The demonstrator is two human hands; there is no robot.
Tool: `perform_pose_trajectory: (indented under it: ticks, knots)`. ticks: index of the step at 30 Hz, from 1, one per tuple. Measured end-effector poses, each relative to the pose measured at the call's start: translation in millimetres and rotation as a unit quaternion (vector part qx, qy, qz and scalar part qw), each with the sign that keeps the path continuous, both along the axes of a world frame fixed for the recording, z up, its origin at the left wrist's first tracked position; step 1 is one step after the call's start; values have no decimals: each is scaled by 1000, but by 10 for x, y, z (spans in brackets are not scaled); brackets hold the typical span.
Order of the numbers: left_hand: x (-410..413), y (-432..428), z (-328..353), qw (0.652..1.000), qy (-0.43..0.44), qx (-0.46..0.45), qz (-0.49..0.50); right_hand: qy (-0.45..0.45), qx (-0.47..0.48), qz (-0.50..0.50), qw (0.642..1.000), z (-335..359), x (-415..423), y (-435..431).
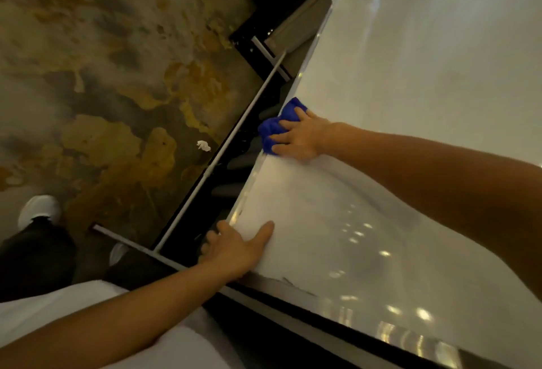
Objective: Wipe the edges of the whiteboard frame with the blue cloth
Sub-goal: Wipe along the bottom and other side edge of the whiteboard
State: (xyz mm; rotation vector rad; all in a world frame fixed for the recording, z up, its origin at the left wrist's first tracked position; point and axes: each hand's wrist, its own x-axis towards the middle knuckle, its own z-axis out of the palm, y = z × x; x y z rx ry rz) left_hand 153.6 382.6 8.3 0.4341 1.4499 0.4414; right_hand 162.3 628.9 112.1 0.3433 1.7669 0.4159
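The whiteboard [410, 104] fills the right side of the head view, glossy and tilted across the frame. Its metal frame edge [249, 184] runs diagonally through the middle. My right hand [299, 138] presses a bunched blue cloth [274, 128] onto that edge about halfway along, fingers spread over the cloth. My left hand [237, 247] grips the board's near corner, thumb lying on the white surface and fingers curled behind the edge.
A thin white stand bar [220, 157] runs beside the frame edge, over a dark base. A patterned brown carpet [102, 75] lies at left with a scrap of white paper [203, 145] on it. My white shoe [39, 210] shows at lower left.
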Motion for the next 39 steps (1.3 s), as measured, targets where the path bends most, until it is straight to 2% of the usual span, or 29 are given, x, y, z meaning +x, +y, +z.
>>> perform_pose_trajectory:
  ticks: [2,4,5,6,8,10,12,13,15,17,19,21,23,25,26,28,30,32,34,36,39]
  knots:
    - [112,73,-35,999,41,-28,-21,-17,-118,45,992,-195,90,-268]
    - [300,76,-40,997,52,-48,-11,-34,-290,96,951,-356,298,-484]
    - [371,60,-51,997,63,-45,1,-33,-327,99,939,-363,338,-412]
    - [424,48,-74,996,76,-40,11,-20,-315,63,947,-366,322,-248]
    - [481,42,-106,996,86,-33,17,13,-210,-25,977,-365,284,188]
    - [509,76,-123,994,107,-27,24,10,-66,-24,997,-302,271,539]
    - [500,166,-130,994,105,-17,33,3,-18,-3,1000,-315,304,620]
    - [510,205,-117,994,100,-16,38,3,-40,23,999,-355,318,531]
    - [521,264,-94,995,93,-31,35,-11,-160,66,985,-488,362,135]
    - [539,298,-85,994,90,-52,27,-30,-298,51,953,-608,440,-280]
    - [564,321,-75,993,99,-57,29,-33,-373,62,925,-650,522,-414]
    - [565,312,-67,992,107,-58,41,5,-328,92,940,-631,437,-79]
    - [555,283,-61,991,115,-52,36,4,-159,97,982,-525,344,445]
    - [549,264,-60,992,118,-47,25,-29,-1,63,998,-382,309,865]
    - [549,270,-51,992,119,-43,20,-29,28,34,999,-344,321,938]
    - [525,304,-30,992,121,-27,14,-3,-4,4,1000,-378,351,780]
    - [491,327,-14,994,112,-5,19,20,-115,7,993,-477,432,331]
    - [478,325,-35,994,107,9,17,20,-279,58,958,-571,576,-178]
    - [473,320,-65,995,100,15,14,-3,-368,78,927,-628,634,-347]
    - [464,330,-92,997,65,28,44,8,-309,41,950,-586,497,-30]
    - [386,421,-117,992,0,36,117,18,-68,18,997,-415,356,830]
